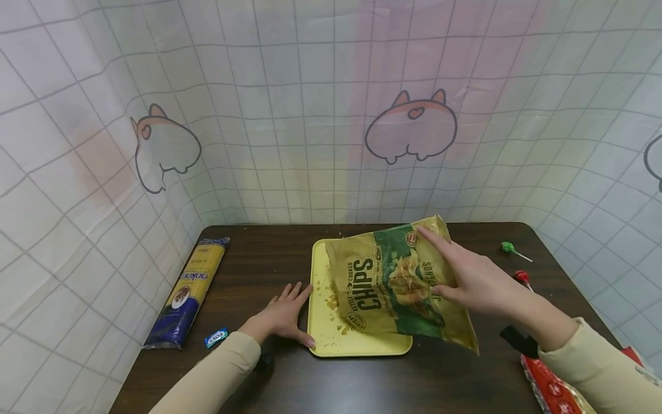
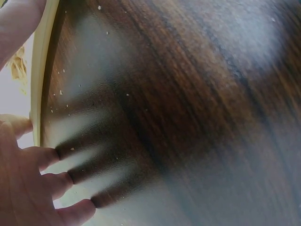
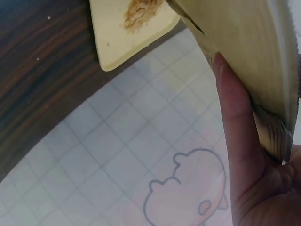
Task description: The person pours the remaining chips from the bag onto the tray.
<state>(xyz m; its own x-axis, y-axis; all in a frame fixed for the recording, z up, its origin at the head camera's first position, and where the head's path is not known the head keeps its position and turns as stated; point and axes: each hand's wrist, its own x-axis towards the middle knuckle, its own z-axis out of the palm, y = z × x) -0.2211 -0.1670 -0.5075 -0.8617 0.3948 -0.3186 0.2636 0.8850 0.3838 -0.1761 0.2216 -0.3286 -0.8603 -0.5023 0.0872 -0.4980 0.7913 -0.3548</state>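
Observation:
My right hand (image 1: 465, 276) grips a green and gold chips bag (image 1: 393, 282) by its upper right side and holds it tilted over a yellow tray (image 1: 323, 339). Chip crumbs (image 1: 331, 302) lie on the tray's left part. In the right wrist view a finger (image 3: 240, 141) runs along the bag (image 3: 249, 47) above the tray (image 3: 117, 33) and its crumbs (image 3: 141, 9). My left hand (image 1: 284, 313) rests flat on the dark table (image 2: 188, 94), fingers (image 2: 47, 183) spread, thumb against the tray's left edge (image 2: 42, 70).
A long blue and yellow pasta packet (image 1: 188, 290) lies at the table's left edge with a small wrapped candy (image 1: 216, 337) beside it. A green lollipop (image 1: 509, 248), a red lollipop (image 1: 522, 278) and a red packet (image 1: 553, 385) are on the right. A checked curtain surrounds the table.

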